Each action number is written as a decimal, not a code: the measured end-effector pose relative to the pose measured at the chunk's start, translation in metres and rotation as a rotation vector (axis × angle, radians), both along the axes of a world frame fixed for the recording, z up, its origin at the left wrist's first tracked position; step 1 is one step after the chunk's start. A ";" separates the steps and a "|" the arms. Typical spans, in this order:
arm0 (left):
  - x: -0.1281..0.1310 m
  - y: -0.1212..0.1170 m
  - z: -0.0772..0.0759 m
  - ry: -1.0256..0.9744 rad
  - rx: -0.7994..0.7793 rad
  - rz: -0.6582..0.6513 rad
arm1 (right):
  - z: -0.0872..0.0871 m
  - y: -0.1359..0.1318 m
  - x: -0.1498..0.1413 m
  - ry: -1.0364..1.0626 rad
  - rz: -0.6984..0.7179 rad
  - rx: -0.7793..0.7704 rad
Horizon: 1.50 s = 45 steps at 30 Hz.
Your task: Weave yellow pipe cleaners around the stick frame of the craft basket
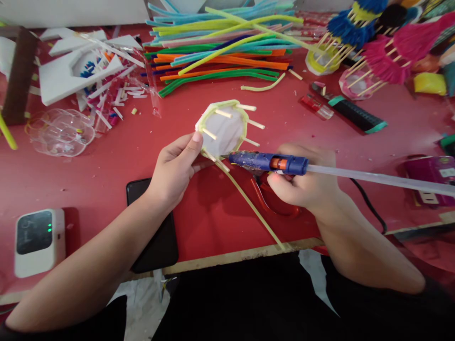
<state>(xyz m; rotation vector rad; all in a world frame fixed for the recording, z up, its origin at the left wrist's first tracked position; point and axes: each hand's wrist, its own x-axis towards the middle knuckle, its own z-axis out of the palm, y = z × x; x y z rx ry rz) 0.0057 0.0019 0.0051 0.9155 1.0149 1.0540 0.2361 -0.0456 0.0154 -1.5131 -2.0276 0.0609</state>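
My left hand (177, 166) pinches the left edge of a white foam disc (227, 130) with several short wooden sticks standing up around its rim. A pale yellow pipe cleaner (249, 206) lines the rim, and its loose end trails down toward the table's front edge. In my right hand (309, 177) is a blue hot glue gun (266, 162), with a long clear glue stick (377, 179) coming out of its back. The gun's nozzle points at the lower rim of the disc, near where the pipe cleaner leaves it. Whether the tip touches is too small to tell.
Red-handled scissors or pliers (263, 199) lie below the glue gun. A black phone (156, 237) and a white device (39, 241) sit at left. Colourful pipe cleaners (227, 61) are piled behind. A green-black cutter (357, 113) and stick-framed pieces (391, 49) stand at right.
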 end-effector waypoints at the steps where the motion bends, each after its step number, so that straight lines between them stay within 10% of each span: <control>1: 0.000 0.000 0.000 0.003 0.001 0.000 | 0.000 0.000 0.000 -0.001 -0.004 0.001; 45: -0.001 -0.002 -0.006 0.073 0.045 0.013 | -0.001 0.001 0.006 0.029 0.046 -0.054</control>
